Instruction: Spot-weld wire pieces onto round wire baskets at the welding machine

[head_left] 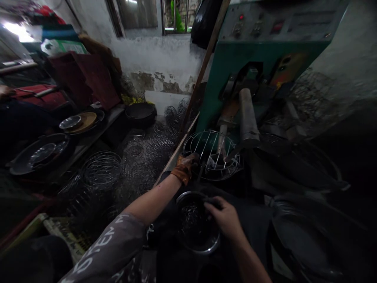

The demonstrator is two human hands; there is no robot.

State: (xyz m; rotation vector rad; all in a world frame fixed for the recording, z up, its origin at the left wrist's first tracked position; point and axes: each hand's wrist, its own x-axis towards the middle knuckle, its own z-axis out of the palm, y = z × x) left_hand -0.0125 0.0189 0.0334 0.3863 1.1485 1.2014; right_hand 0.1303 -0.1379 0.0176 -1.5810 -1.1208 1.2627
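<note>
My left hand (185, 167), in a brown-orange glove, grips the left edge of a round wire rack (209, 141). This rack sits at the welding-type machine (247, 114), under its thick grey upper arm. Lower down, my right hand (225, 216) is over the right rim of a dark round bowl (198, 243) with a shiny edge. Inside the bowl lie many small, thin metal pieces (191, 215). The right fingertips look dark and are drawn together; whatever is between them is too small or dark to tell.
Piled wire racks (101, 169) and tangled wirework (138, 157) cover the floor at left. A bench there holds pans (41, 155) and plates (81, 122); a person's dark sleeve (23, 114) is beside it. A wooden board (176, 153) leans by the machine. Large dark basin (303, 239) at right.
</note>
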